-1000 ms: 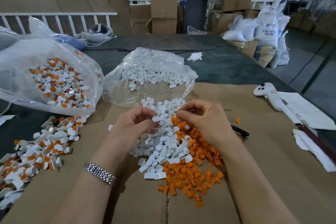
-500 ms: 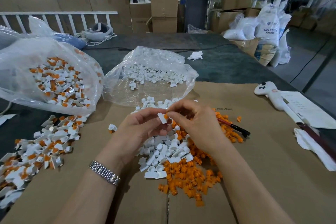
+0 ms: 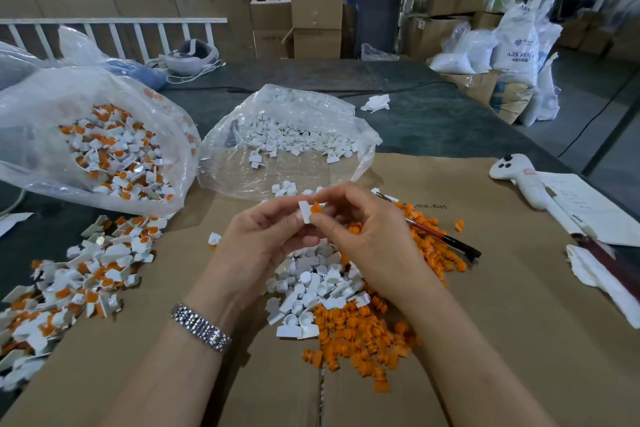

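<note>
White plastic cap (image 3: 304, 212), perhaps ribbed orange plug (image 3: 316, 208)

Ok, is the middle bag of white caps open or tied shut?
Open: the bag lies slack, its mouth spread toward the person, white caps loose inside.

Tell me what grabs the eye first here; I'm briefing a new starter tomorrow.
At centre, the left-hand grip pinches a white cap while the right-hand grip holds an orange plug against it. Below them, white caps and orange plugs lie heaped on brown cardboard; at left a clear bag holds assembled pieces.
</note>
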Motion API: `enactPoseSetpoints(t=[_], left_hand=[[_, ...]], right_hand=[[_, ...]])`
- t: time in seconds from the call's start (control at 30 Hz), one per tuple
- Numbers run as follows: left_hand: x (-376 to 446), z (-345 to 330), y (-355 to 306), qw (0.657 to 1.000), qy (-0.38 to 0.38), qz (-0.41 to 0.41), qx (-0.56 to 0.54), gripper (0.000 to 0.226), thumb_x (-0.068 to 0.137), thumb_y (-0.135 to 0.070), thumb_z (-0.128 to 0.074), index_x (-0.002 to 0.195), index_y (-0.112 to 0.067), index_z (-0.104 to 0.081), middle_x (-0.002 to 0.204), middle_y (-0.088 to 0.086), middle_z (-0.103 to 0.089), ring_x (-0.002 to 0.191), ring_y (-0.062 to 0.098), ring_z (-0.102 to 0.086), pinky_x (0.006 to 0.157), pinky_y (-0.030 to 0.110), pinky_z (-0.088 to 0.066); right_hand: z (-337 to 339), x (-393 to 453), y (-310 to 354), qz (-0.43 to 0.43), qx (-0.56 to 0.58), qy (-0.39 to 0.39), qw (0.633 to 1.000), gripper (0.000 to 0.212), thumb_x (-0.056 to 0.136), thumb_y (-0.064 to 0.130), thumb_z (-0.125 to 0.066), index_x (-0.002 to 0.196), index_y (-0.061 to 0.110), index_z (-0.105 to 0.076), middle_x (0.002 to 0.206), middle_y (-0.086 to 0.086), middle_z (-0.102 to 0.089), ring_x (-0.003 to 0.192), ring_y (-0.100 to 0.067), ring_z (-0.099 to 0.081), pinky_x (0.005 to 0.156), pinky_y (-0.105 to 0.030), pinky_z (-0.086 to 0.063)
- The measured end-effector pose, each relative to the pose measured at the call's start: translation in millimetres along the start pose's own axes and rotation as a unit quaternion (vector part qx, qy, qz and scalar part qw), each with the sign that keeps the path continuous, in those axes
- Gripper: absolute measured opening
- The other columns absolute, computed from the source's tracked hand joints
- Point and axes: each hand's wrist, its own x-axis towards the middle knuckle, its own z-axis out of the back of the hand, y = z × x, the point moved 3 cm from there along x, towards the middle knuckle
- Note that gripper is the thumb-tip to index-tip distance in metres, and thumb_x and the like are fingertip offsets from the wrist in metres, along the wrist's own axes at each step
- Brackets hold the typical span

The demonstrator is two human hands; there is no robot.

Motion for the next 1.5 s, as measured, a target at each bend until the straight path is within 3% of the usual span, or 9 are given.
enactPoseSetpoints(t=[0.17,0.43,1.0,1.1,1.2,1.27,1.37,1.43,1.5], left_hand=[[-1,1,-3,1.0,-0.005,-0.004,-0.007,0.015,0.083,-0.008,-0.072,0.095,-0.012,-0.081,0.104,0.021,-0.077,0.091,0.027,-0.076,0.076,0.027,-0.061],[-2,2,-7,0.997,-0.031,-0.008,0.067,0.03,0.084,-0.028,-0.081,0.1,-0.003,-0.081,0.099,0.017,-0.074,0.083,0.021,-0.066,0.072,0.027,-0.057],[-4,1,-8,0.994,-0.076,0.017,0.075,0.025,0.062,-0.022,-0.088,0.084,-0.01,-0.082,0.086,0.019,-0.077,0.074,0.025,-0.075,0.069,0.028,-0.061],[-5,2,-8,0.991,-0.093,0.025,0.09,0.027,0.059,-0.024,-0.089,0.082,-0.01,-0.082,0.083,0.015,-0.076,0.069,0.02,-0.072,0.062,0.024,-0.058],[-5,2,-8,0.99,-0.102,0.029,0.089,0.028,0.059,-0.025,-0.089,0.083,-0.01,-0.083,0.086,0.016,-0.077,0.069,0.021,-0.073,0.059,0.022,-0.057],[-5,3,-8,0.991,-0.109,0.035,0.069,0.026,0.059,-0.022,-0.09,0.082,-0.012,-0.083,0.09,0.017,-0.077,0.071,0.022,-0.074,0.059,0.022,-0.057],[-5,5,-7,0.992,-0.111,0.041,0.03,0.027,0.058,-0.021,-0.091,0.082,-0.014,-0.083,0.096,0.018,-0.078,0.073,0.024,-0.074,0.059,0.023,-0.058],[-4,6,-6,0.993,-0.112,0.041,0.019,0.026,0.059,-0.02,-0.091,0.083,-0.014,-0.083,0.096,0.017,-0.078,0.073,0.024,-0.074,0.059,0.023,-0.058],[-4,6,-6,0.993,-0.113,0.039,0.012,0.025,0.059,-0.019,-0.09,0.083,-0.014,-0.083,0.094,0.016,-0.078,0.073,0.024,-0.073,0.058,0.023,-0.059]], right_hand=[[4,1,-1,-0.008,0.0,0.021,1.0,0.022,0.09,0.018,-0.075,0.111,0.026,-0.072,0.092,0.007,-0.069,0.091,-0.012,-0.068,0.083,-0.033,-0.058],[4,1,-1,0.036,-0.064,-0.018,0.997,0.02,0.086,0.017,-0.079,0.105,0.022,-0.072,0.087,0.012,-0.068,0.086,-0.007,-0.066,0.077,-0.018,-0.055],[2,1,-2,0.073,-0.114,-0.019,0.991,0.016,0.087,0.018,-0.078,0.101,0.018,-0.071,0.086,0.011,-0.067,0.081,-0.005,-0.066,0.073,-0.017,-0.055],[0,1,-2,0.056,-0.114,0.004,0.992,0.018,0.086,0.019,-0.079,0.103,0.018,-0.071,0.086,0.009,-0.068,0.081,-0.007,-0.066,0.074,-0.021,-0.056],[11,4,-7,-0.021,-0.096,0.003,0.995,0.03,0.085,0.039,-0.077,0.111,0.027,-0.068,0.094,0.014,-0.067,0.087,-0.002,-0.065,0.076,-0.018,-0.056],[30,7,-15,-0.077,-0.22,-0.046,0.971,0.039,0.087,0.054,-0.068,0.118,0.03,-0.064,0.106,0.015,-0.066,0.096,0.001,-0.062,0.083,-0.019,-0.053],[57,5,-34,-0.226,-0.443,-0.032,0.867,0.055,0.09,0.061,-0.06,0.13,0.022,-0.055,0.127,-0.002,-0.059,0.12,-0.022,-0.054,0.1,-0.047,-0.043],[63,2,-44,-0.283,-0.463,0.013,0.84,0.052,0.091,0.06,-0.058,0.125,0.02,-0.057,0.124,-0.005,-0.06,0.12,-0.027,-0.054,0.1,-0.051,-0.039],[60,2,-46,-0.286,-0.459,0.038,0.84,0.042,0.09,0.055,-0.06,0.115,0.02,-0.06,0.114,-0.004,-0.061,0.113,-0.027,-0.055,0.097,-0.05,-0.04]])
